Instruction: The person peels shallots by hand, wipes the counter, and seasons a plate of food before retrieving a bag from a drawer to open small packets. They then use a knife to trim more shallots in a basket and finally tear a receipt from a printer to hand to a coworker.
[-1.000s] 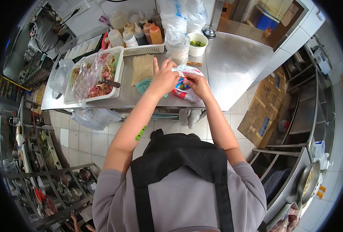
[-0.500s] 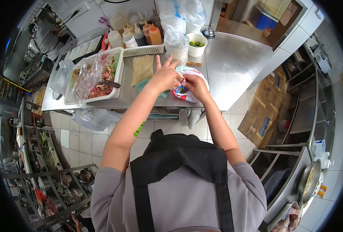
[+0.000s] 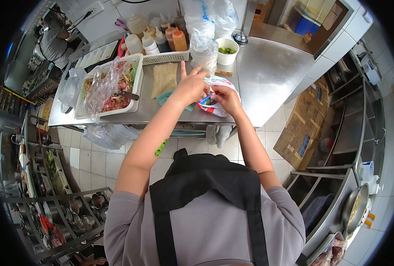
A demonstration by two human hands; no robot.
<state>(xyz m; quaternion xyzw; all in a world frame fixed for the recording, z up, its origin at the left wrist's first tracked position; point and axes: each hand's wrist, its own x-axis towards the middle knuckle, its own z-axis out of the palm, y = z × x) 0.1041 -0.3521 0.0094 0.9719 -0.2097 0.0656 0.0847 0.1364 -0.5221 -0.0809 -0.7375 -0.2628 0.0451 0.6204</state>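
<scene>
A white plastic bag (image 3: 216,81) with red print and bright-coloured contents lies near the front edge of the steel counter (image 3: 268,66). My left hand (image 3: 191,90) is over its left side, thumb and forefinger pinched at something too small to name, other fingers raised. My right hand (image 3: 225,98) grips the bag's opening with closed fingers. A small blue piece (image 3: 207,98) shows between the hands. Under my left wrist is a teal cloth (image 3: 166,97), beside a beige cloth (image 3: 164,80).
Left on the counter, a white tub (image 3: 136,86) holds meat, vegetables, clear plastic and a dark-handled knife (image 3: 128,95). Behind are sauce bottles (image 3: 178,40), plastic-wrapped stacks (image 3: 203,44) and a bowl of green pieces (image 3: 226,52). A person (image 3: 55,42) stands at the far left.
The hands have shifted slightly at the bag. Less of the coloured contents shows, and the blue piece between my hands is more visible. The person at the far left has moved a little.
</scene>
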